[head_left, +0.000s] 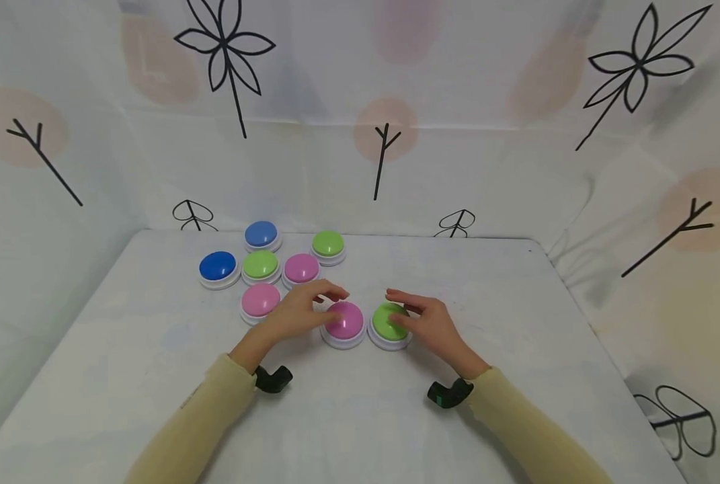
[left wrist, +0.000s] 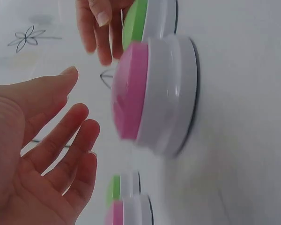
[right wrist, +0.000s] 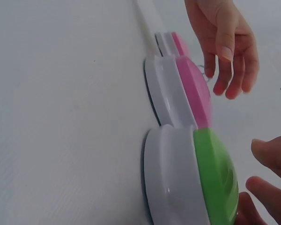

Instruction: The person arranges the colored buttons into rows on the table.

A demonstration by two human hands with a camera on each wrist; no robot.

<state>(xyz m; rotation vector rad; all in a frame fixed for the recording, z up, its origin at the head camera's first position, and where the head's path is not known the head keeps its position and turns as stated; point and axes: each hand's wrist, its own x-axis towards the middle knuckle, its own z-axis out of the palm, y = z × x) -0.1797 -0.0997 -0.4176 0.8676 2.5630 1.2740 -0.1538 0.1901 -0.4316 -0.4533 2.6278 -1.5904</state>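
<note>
My left hand (head_left: 304, 310) hovers just above a pink push button (head_left: 345, 324) with a white round base, its fingers loosely bent and holding nothing. In the left wrist view a gap shows between those fingers (left wrist: 68, 145) and the pink dome. Beside it, to the right, stands a green push button (head_left: 389, 325) on the same kind of base. Over that one is my right hand (head_left: 433, 328), thumb and fingers spread apart; the right wrist view shows them close to the green dome (right wrist: 218, 178), with nothing gripped. The two buttons stand side by side, almost touching.
Left of and behind my left hand is a cluster of several more buttons: blue (head_left: 217, 266), another blue (head_left: 261, 234), green (head_left: 260, 265), another green (head_left: 328, 245), pink (head_left: 302, 268) and another pink (head_left: 259, 300). They stand on a white table (head_left: 347, 423) backed by a patterned cloth (head_left: 311, 168).
</note>
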